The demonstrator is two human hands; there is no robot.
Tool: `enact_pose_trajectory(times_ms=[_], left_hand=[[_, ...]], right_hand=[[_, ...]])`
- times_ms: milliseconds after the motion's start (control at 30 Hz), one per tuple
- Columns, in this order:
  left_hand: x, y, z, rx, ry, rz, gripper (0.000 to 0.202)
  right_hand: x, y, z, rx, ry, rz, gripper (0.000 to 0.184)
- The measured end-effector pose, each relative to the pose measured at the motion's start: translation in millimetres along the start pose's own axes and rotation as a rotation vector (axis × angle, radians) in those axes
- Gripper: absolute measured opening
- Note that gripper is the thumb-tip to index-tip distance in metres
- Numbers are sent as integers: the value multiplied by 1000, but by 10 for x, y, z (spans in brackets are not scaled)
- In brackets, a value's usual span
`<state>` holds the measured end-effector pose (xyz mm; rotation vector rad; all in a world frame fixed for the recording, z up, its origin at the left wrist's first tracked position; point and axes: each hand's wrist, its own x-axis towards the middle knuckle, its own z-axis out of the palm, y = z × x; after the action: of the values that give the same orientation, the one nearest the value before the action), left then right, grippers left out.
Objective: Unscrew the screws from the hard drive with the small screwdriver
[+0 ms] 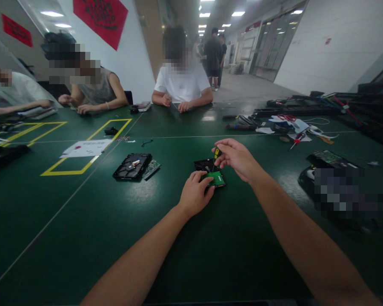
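A hard drive with a green circuit board on its upper face lies on the green tabletop in front of me. My left hand grips the drive from the left, with the fingers over its board and the thumb at the near edge. Pinched in my right hand is a screwdriver with a yellow and black handle, held upright. Its shaft points down at the drive; the exact spot of the tip is too small to make out. The drive's black far part shows beyond my fingers.
To the left lie a black casing and a loose circuit board. A paper sheet sits by yellow tape. Cables and tools, a red screwdriver and dark parts are at right. Several people sit across the table.
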<state>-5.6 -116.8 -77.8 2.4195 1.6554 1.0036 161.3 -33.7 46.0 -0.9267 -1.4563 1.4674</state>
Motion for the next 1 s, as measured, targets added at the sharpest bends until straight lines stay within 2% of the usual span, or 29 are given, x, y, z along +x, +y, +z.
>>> enact_pose_trajectory(times_ms=[200, 300, 500, 733, 867, 1000], left_hand=[[-3, -6, 8, 0, 4, -4, 32], [-5, -8, 8, -3, 6, -8, 32], [-2, -11, 0, -1, -3, 0, 32], [-6, -10, 4, -2, -2, -9, 32], [-3, -2, 5, -6, 6, 0, 32], [-4, -9, 15, -1, 8, -4, 32]], right_hand=[[-11, 16, -5, -97, -37, -47, 22], [-18, 18, -23, -158, -41, -84, 21], [-11, 21, -28, -112, 12, -68, 28], [-17, -10, -12, -84, 20, -41, 13], [-21, -16, 5, -28, 15, -13, 12], [-7, 26, 4, -51, -19, -67, 15]])
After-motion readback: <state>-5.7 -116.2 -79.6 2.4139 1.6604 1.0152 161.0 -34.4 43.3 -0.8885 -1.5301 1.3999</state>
